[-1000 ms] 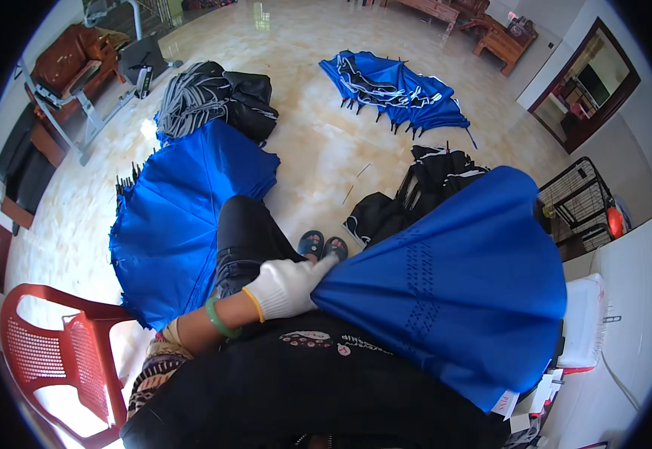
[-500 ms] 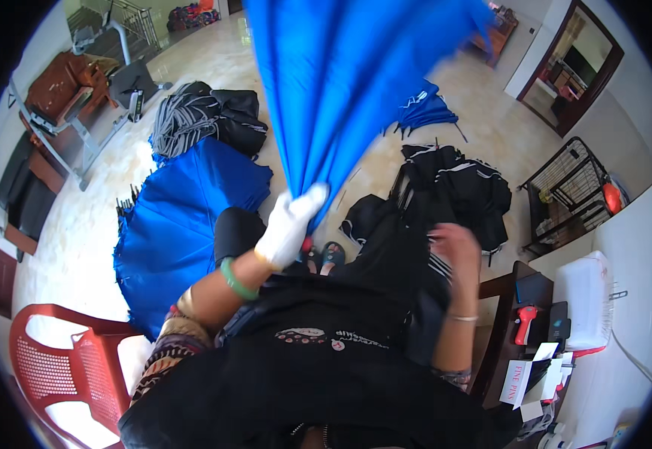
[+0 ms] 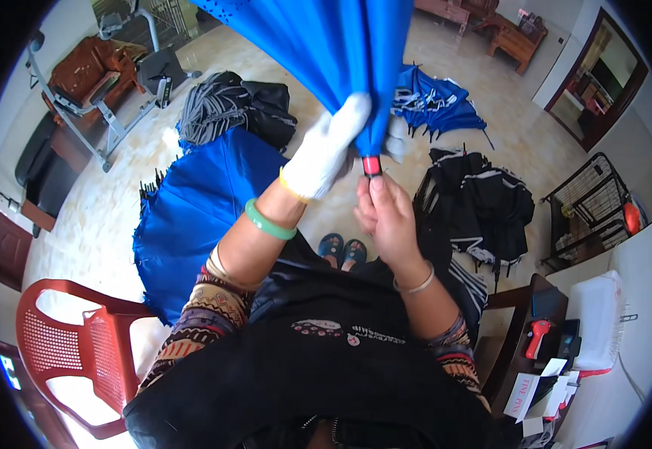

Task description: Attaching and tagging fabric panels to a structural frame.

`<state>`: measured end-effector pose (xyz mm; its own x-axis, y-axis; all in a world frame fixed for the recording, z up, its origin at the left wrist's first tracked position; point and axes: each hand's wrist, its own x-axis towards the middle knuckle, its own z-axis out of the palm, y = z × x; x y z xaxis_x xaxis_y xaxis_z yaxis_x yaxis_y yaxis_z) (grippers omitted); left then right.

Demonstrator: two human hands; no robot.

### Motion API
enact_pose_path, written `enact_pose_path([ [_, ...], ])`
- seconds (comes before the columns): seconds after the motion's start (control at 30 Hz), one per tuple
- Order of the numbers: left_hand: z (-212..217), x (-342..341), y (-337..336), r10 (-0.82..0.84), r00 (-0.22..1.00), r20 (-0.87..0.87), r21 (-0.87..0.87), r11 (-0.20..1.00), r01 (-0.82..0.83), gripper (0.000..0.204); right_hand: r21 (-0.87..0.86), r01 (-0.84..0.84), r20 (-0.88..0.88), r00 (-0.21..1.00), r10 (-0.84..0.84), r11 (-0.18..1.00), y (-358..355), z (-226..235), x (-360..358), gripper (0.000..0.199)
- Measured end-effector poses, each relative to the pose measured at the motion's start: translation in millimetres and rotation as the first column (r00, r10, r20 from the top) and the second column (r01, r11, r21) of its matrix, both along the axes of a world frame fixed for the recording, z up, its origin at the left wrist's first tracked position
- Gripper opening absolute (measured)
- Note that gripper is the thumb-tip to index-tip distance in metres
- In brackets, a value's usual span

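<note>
At centre, a gathered blue umbrella (image 3: 318, 45) sits in the closed grip of the left hand (image 3: 322, 150); the right hand (image 3: 393, 221) pinches its end piece (image 3: 372, 166), apparently adjusting it; the next move needs steadiness.

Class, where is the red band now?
Head view, right of centre: the red band sits at the held blue umbrella's lower end, just above the right hand.
</note>
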<state>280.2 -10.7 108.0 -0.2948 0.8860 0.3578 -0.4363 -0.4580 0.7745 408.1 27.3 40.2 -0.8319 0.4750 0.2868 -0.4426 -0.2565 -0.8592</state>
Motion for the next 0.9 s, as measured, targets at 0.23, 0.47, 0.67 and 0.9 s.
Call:
enact_pose_path([
  [0.23,-30,15,-23,0.103,0.985,-0.138,-0.114,0.986,-0.119,0.027,-0.083,0.129,0.005,0.992,-0.129,0.988,-20,-17,-14,0.030],
  [0.47,13,-40,27,-0.050,0.992,0.112,-0.229,0.971,0.075,0.012,-0.216,-0.009,0.125,0.991,0.036,0.976,-22,-32,4,0.035],
  [0.67,52,-133,84,0.259,0.966,-0.012,-0.453,0.859,-0.237,0.015,-0.309,-0.098,0.196,0.967,0.164,0.946,-44,-74,50,0.034],
  [0.9,113,-184,88,0.197,0.979,-0.059,-0.371,0.906,-0.204,0.010,-0.179,-0.095,0.245,0.960,0.138,0.979,-51,-115,88,0.034],
])
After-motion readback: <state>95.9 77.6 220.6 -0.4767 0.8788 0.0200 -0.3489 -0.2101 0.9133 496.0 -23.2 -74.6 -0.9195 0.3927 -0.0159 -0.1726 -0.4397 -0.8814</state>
